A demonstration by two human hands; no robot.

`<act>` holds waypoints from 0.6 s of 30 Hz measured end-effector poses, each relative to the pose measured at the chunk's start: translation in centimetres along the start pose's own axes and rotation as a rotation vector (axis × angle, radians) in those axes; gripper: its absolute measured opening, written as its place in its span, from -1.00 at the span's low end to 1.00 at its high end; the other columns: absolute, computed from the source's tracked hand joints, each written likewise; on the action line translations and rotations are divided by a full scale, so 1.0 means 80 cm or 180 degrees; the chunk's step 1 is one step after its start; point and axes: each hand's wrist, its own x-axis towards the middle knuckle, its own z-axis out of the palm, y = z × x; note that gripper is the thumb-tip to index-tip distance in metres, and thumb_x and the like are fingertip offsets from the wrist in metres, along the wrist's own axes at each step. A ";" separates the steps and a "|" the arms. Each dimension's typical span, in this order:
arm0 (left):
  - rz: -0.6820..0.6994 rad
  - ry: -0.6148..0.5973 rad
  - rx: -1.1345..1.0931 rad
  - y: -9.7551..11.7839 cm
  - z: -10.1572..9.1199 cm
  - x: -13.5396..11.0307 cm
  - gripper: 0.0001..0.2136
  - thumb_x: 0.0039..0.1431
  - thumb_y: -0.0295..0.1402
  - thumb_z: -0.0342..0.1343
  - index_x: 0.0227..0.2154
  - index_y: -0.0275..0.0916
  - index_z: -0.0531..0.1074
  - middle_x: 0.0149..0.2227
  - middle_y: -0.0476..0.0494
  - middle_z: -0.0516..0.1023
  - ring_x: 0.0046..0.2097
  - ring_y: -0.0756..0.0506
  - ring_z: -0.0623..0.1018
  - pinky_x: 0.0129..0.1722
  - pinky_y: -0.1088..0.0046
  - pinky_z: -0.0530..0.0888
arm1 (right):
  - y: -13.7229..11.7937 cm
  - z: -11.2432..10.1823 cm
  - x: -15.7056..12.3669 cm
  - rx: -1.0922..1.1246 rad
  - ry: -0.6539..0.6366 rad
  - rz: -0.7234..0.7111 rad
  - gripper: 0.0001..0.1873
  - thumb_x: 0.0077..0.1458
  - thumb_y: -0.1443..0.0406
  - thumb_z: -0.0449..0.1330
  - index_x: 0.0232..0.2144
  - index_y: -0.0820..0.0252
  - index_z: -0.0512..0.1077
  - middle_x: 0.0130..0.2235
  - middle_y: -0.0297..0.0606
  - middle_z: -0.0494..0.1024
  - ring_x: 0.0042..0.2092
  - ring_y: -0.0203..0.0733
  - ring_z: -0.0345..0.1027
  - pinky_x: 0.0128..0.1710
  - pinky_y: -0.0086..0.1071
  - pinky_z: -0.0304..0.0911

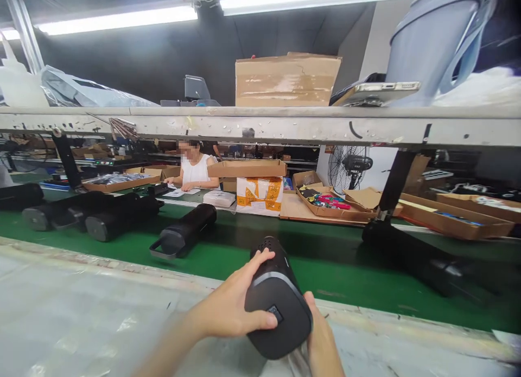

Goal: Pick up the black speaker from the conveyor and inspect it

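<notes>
A black cylindrical speaker (279, 301) lies lengthwise over the near edge of the green conveyor belt (228, 257), its perforated end pointing away from me. My left hand (234, 306) is wrapped round its left side, thumb pressed near a small button panel. My right hand (321, 339) cups it from below on the right; only part of that hand shows.
More black speakers lie on the belt: one with a handle (185, 233), several at the left (109, 217), and one at the right (423, 260). Cardboard trays (325, 206) line the far side. A person in white (194, 171) sits opposite. A metal shelf (260, 122) spans overhead.
</notes>
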 end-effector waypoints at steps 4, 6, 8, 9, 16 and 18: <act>0.0272 -0.0052 0.0310 0.004 0.017 0.004 -0.26 0.00 -0.28 0.23 0.25 -0.04 0.06 0.36 -0.08 -0.15 0.35 -0.25 -0.11 0.29 0.04 -0.06 | 0.010 -0.032 0.018 -0.0453 0.0308 -0.0404 -0.63 -0.38 0.09 0.45 -0.45 0.12 0.57 -0.39 -0.36 0.59 -0.32 -0.14 0.42 -0.28 -0.41 0.34; 0.0516 -0.0217 0.0570 -0.001 0.027 0.012 -0.27 0.01 -0.29 0.21 0.25 -0.06 0.06 0.35 -0.07 -0.13 0.35 -0.26 -0.14 0.29 -0.02 -0.13 | 0.020 -0.037 0.021 -0.0624 0.0383 -0.0540 -0.62 -0.40 0.05 0.44 -0.52 0.15 0.53 -0.47 -0.34 0.56 -0.38 -0.14 0.40 -0.35 -0.36 0.34; 0.0671 -0.0315 0.0916 -0.015 0.034 0.028 -0.27 0.03 -0.32 0.19 0.26 -0.06 0.04 0.35 -0.05 -0.12 0.35 -0.25 -0.15 0.28 -0.06 -0.15 | 0.030 -0.040 0.021 -0.0788 0.0466 -0.0661 -0.58 -0.24 -0.01 0.37 -0.45 0.19 0.49 -0.56 -0.39 0.48 -0.51 -0.24 0.34 -0.49 -0.40 0.29; 0.0684 -0.0301 0.1088 -0.024 0.036 0.039 -0.27 0.04 -0.34 0.17 0.27 -0.05 0.02 0.35 -0.05 -0.13 0.35 -0.24 -0.15 0.28 -0.06 -0.13 | 0.035 -0.041 0.021 -0.0871 0.0500 -0.0712 -0.56 -0.13 -0.03 0.30 -0.37 0.21 0.48 -0.60 -0.44 0.42 -0.58 -0.31 0.26 -0.57 -0.44 0.22; 0.0336 0.0511 0.1592 -0.077 0.030 0.143 -0.33 -0.03 -0.62 0.09 0.20 -0.17 0.16 0.32 -0.24 0.03 0.33 -0.33 -0.01 0.24 -0.17 -0.09 | 0.063 -0.050 0.032 -0.1477 0.0369 -0.1061 -0.52 0.08 -0.08 0.15 -0.32 0.26 0.41 -0.67 -0.56 0.19 -0.69 -0.45 -0.01 -0.68 -0.51 -0.04; 0.0228 0.0835 0.1558 -0.065 0.021 0.152 -0.45 0.02 -0.59 0.08 0.14 -0.27 0.25 0.30 -0.37 0.05 0.32 -0.38 0.02 0.23 -0.19 -0.05 | 0.069 -0.053 0.037 -0.1601 0.0303 -0.1121 -0.50 0.10 -0.10 0.11 -0.36 0.25 0.41 -0.67 -0.57 0.17 -0.69 -0.46 -0.04 -0.68 -0.51 -0.04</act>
